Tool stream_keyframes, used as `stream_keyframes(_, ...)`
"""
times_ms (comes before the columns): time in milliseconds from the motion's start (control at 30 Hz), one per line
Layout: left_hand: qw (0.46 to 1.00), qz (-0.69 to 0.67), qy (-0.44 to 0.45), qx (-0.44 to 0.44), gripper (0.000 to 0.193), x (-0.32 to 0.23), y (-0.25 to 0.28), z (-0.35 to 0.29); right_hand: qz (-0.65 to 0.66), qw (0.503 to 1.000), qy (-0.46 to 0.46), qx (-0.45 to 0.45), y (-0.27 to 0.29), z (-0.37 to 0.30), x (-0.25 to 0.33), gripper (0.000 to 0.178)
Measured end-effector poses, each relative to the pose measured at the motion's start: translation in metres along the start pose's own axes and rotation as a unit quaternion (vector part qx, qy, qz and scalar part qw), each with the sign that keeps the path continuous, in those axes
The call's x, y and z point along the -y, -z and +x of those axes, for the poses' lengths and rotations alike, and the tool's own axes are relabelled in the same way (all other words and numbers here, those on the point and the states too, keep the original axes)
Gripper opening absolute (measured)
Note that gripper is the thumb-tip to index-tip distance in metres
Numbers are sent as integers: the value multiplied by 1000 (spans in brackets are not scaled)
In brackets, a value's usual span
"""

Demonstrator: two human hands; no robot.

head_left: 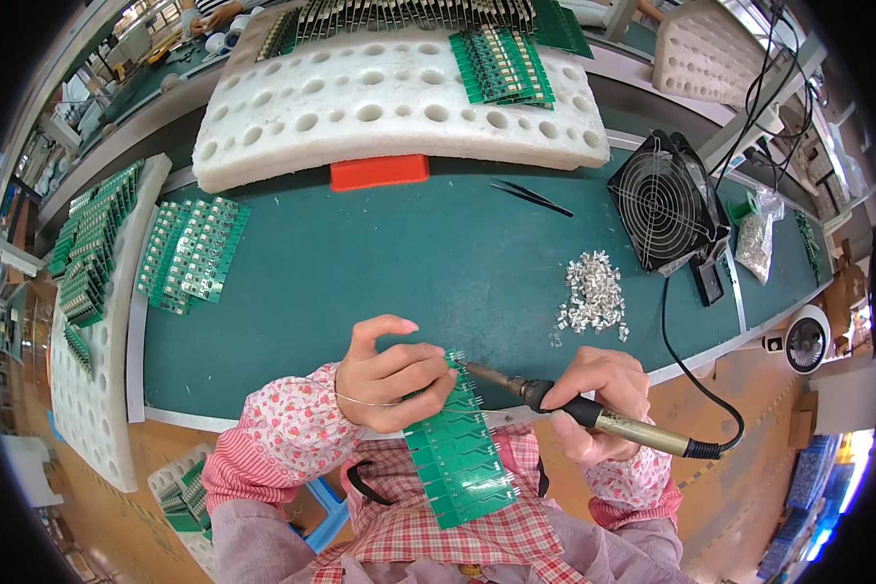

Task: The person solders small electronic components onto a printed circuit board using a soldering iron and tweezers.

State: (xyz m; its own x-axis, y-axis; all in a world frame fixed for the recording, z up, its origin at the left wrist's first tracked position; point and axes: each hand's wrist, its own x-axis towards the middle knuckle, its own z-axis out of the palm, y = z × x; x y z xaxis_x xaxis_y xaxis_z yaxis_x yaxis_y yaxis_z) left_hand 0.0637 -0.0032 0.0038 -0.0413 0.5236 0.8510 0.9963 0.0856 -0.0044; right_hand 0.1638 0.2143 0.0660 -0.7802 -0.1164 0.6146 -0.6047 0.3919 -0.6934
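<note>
One left hand [396, 378] curled around wire [477, 411] and illegibly marked green board [462, 472], right hand [599, 397] around soldering iron [642, 434].

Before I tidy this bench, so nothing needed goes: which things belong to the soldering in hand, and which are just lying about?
In the job:
soldering iron, in the right hand
solder wire, in the left hand
green circuit board, at the iron's tip
probably the small silvery components

Apparently lying about:
black tweezers
red block
clear bag of small parts
</note>
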Motion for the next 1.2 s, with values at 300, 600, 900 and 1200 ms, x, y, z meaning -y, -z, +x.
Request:
stream_keyframes(300, 1000, 0, -9, 7, 13, -1, 1, 1, -37, 996, 17, 74, 3, 11, 6, 15)
stream_keyframes(600, 1000, -12, -17, 2, 10, -1, -1, -3, -93, 991, 73, 63, -1, 9, 6, 10)
stream_keyframes(900, 1000, -5, -11, -9, 11, 2, 0, -1, -58, 998, 28, -4, 7, -2, 4, 12)
stream_keyframes(1200, 873, -278, 389, -97, 23, 1, -10, 3, -19, 983, -150, -100, -34, -27, -8, 23)
